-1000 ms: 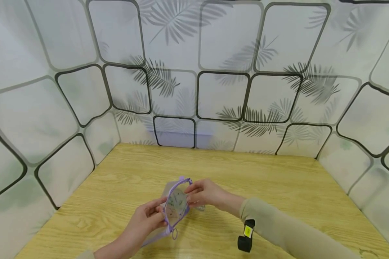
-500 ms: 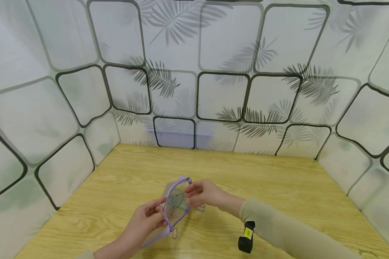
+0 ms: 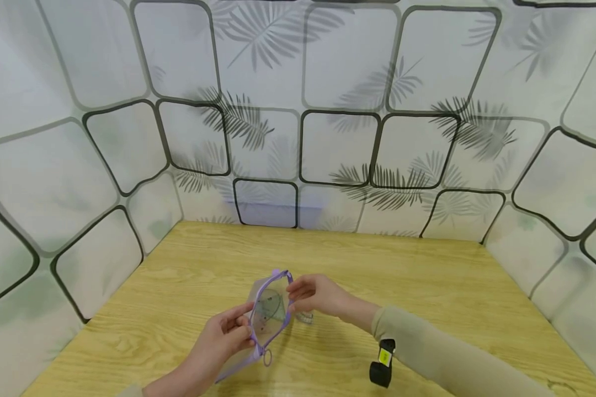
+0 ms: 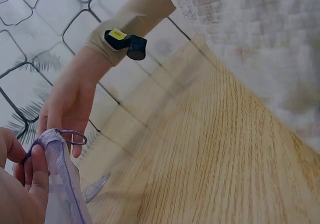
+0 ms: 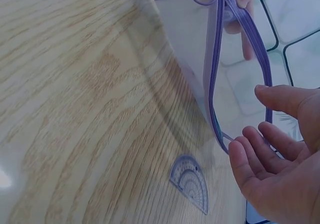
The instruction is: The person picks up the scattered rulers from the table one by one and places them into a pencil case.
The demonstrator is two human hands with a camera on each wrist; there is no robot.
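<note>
A see-through zip pouch [image 3: 234, 361] with purple trim stands on the table with its mouth spread wide. My left hand [image 3: 223, 333] pinches the near-left edge of that mouth, beside the zip's pull ring [image 3: 267, 358]. At the opposite edge is my right hand [image 3: 320, 295], its fingers loosely bent around the rim with nothing held between them. Through the opening shows a clear greenish piece [image 3: 273, 306] with curved lines, lying inside the pouch. A clear protractor [image 5: 190, 181] lies flat on the table just under the right hand, partly covered by it in the head view.
The wood-grain table [image 3: 417, 281] reaches back to a patterned curtain [image 3: 342, 146] that also closes off both sides. A black strap with a small device [image 3: 381, 364] is on the right forearm.
The clear piece inside the pouch has shifted and now shows greenish with a round outline. My right hand has drawn slightly right from the mouth; the left hand keeps its hold.
</note>
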